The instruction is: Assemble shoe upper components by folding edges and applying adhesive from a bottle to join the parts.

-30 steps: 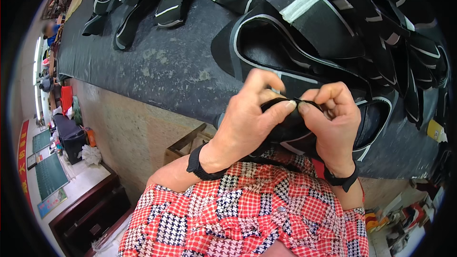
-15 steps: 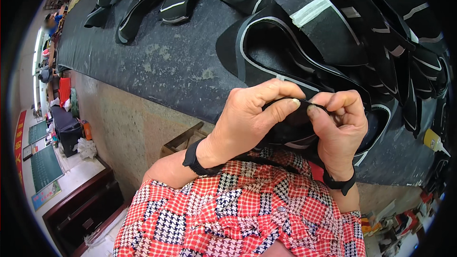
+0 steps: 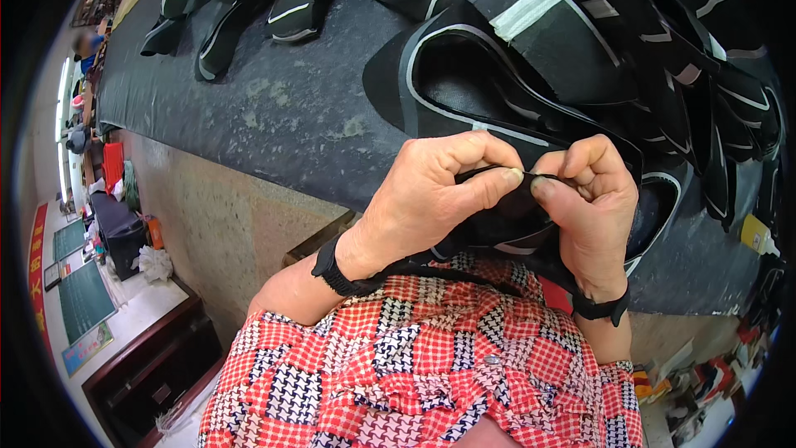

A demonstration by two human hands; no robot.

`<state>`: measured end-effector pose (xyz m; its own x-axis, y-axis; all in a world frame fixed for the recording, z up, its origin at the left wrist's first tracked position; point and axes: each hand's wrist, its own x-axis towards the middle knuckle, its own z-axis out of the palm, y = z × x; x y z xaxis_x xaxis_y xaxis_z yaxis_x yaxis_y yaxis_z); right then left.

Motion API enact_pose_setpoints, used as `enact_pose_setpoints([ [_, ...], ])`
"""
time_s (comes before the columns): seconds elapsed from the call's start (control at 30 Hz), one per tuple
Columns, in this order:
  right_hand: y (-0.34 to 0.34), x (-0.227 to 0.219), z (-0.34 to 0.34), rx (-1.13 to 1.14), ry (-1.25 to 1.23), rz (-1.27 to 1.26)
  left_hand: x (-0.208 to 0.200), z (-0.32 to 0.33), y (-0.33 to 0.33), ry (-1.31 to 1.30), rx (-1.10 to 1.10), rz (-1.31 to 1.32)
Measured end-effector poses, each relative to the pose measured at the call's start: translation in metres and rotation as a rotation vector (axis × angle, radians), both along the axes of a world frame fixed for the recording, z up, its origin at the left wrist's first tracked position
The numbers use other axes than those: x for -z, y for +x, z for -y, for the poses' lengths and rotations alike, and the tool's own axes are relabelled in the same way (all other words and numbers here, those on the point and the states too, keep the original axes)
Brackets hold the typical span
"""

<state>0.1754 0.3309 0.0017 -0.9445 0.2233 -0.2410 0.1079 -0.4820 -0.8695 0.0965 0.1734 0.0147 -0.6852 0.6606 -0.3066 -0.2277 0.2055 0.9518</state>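
Observation:
My left hand [image 3: 439,191] pinches the thin edge of a black shoe upper [image 3: 510,220] between thumb and forefinger. Close beside it, my right hand [image 3: 593,199] grips the same edge, its thumb and bent fingers closed on it. The thumbs are almost together, and the rest of the piece hangs below them, partly hidden by the hands. Just beyond lies a looped black upper [image 3: 383,87] with pale tape along its rim. A wide white strip crosses another black piece [image 3: 572,58] behind it.
Many taped black pieces [image 3: 705,108] are heaped at the far right; more strips [image 3: 294,12] lie along the back. They rest on a worn dark tabletop [image 3: 274,129]. A yellow bottle [image 3: 756,235] with a pale nozzle is at the right edge. A wooden frame [image 3: 319,236] is below the near edge.
Both hands keep their pinch on the edge and have shifted very slightly. The whole view has moved a little, so the table pieces appear slightly further left.

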Motion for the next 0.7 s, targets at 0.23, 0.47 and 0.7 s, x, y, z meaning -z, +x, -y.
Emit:
enact_pose_setpoints([
  [0.23,-0.003,-0.007,-0.005,-0.082,0.014,0.137,0.010,-0.001,0.009,0.100,-0.107,0.215],
  [0.47,-0.002,-0.009,-0.001,-0.074,0.050,0.152,0.009,-0.001,0.010,0.086,-0.149,0.292],
  [0.7,-0.006,-0.006,-0.002,-0.090,0.024,0.164,0.009,0.001,0.009,0.144,-0.070,0.405],
])
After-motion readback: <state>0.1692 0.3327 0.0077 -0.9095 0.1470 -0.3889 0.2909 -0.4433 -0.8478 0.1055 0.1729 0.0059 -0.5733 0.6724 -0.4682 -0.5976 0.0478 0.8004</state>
